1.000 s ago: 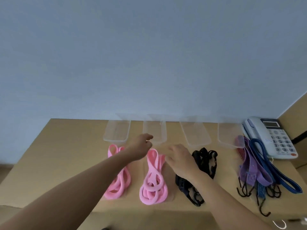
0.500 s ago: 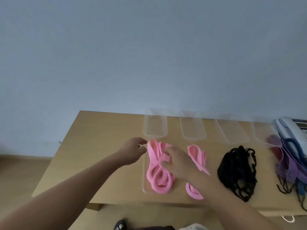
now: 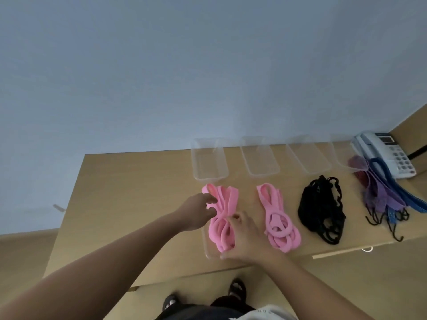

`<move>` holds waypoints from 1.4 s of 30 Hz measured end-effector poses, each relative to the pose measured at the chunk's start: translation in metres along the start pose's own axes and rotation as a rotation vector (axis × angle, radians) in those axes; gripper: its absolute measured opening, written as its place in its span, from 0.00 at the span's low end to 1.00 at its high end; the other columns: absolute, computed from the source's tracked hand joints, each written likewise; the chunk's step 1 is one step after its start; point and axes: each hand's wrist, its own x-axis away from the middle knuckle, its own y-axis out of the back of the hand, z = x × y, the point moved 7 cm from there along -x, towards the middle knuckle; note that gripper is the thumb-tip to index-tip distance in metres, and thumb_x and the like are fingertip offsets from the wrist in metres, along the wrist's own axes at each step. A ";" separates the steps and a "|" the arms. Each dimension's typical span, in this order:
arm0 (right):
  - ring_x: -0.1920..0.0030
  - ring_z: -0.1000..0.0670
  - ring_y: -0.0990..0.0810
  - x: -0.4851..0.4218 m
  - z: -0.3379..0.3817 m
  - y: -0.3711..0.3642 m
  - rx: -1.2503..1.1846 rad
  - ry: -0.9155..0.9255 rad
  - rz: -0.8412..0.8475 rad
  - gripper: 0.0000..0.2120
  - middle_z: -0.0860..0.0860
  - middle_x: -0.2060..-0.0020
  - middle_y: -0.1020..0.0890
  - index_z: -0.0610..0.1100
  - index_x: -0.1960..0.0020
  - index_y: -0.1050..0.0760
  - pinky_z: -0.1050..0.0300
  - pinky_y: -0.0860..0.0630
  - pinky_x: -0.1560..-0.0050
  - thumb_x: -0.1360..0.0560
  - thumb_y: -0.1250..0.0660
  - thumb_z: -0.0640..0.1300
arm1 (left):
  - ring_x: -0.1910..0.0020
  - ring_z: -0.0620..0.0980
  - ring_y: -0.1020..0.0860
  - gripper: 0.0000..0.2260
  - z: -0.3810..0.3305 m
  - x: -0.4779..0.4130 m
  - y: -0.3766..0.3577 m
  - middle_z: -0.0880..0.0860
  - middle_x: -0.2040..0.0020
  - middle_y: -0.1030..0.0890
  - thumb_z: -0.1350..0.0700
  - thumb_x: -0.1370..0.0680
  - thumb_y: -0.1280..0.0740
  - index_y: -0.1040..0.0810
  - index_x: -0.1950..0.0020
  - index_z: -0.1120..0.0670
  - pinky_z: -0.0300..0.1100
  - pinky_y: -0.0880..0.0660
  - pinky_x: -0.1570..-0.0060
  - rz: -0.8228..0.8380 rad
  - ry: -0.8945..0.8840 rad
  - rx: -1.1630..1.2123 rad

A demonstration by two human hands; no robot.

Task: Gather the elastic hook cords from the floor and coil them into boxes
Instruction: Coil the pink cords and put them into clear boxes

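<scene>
Pink cord bundle (image 3: pixel 223 218) between left hand (image 3: pixel 198 212) and right hand (image 3: pixel 245 239)

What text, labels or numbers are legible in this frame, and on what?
None readable.
Desk phone: the keypad buttons and dark display are too blurred to make out any digits or brand.
Clear plastic boxes, pink cords, black cords: no markings visible.

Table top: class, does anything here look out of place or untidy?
The desk telephone is the odd item among cords and boxes. Beside it, the purple and blue hook cords lie in a loose tangle, partly overlapping the rightmost clear box, unlike the separate pink bundles.
</scene>
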 end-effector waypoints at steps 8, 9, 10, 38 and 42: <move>0.53 0.50 0.23 0.001 0.004 0.037 -0.093 0.104 0.106 0.11 0.50 0.52 0.22 0.44 0.46 0.26 0.53 0.24 0.48 0.24 0.35 0.49 | 0.35 0.50 0.26 0.21 -0.016 -0.005 0.011 0.51 0.30 0.25 0.59 0.22 0.36 0.28 0.28 0.54 0.42 0.29 0.37 -0.034 0.004 0.022; 0.56 0.48 0.22 0.001 0.002 0.050 -0.089 0.100 0.089 0.08 0.49 0.57 0.21 0.43 0.51 0.26 0.50 0.24 0.51 0.23 0.38 0.48 | 0.35 0.49 0.26 0.21 -0.021 -0.004 0.014 0.51 0.30 0.25 0.60 0.22 0.36 0.28 0.28 0.54 0.41 0.29 0.37 -0.041 0.001 0.031; 0.61 0.49 0.24 -0.001 -0.001 0.066 -0.092 0.104 0.052 0.08 0.50 0.62 0.23 0.45 0.58 0.28 0.49 0.25 0.55 0.22 0.41 0.46 | 0.35 0.49 0.26 0.22 -0.026 -0.004 0.018 0.50 0.30 0.26 0.60 0.23 0.36 0.28 0.28 0.53 0.40 0.29 0.38 -0.044 -0.009 0.037; 0.61 0.57 0.21 -0.009 0.031 0.278 -0.783 0.616 -0.448 0.10 0.59 0.60 0.18 0.58 0.54 0.16 0.67 0.26 0.60 0.27 0.26 0.42 | 0.61 0.61 0.20 0.26 -0.142 0.036 0.111 0.64 0.55 0.17 0.36 0.27 0.36 0.22 0.51 0.59 0.47 0.22 0.64 -0.120 -0.059 0.841; 0.64 0.56 0.22 -0.006 0.038 0.280 -0.712 0.641 -0.549 0.12 0.57 0.62 0.20 0.54 0.53 0.16 0.66 0.26 0.61 0.29 0.24 0.38 | 0.67 0.58 0.21 0.21 -0.137 0.034 0.121 0.62 0.58 0.17 0.39 0.25 0.36 0.20 0.56 0.57 0.46 0.22 0.68 -0.146 -0.081 0.864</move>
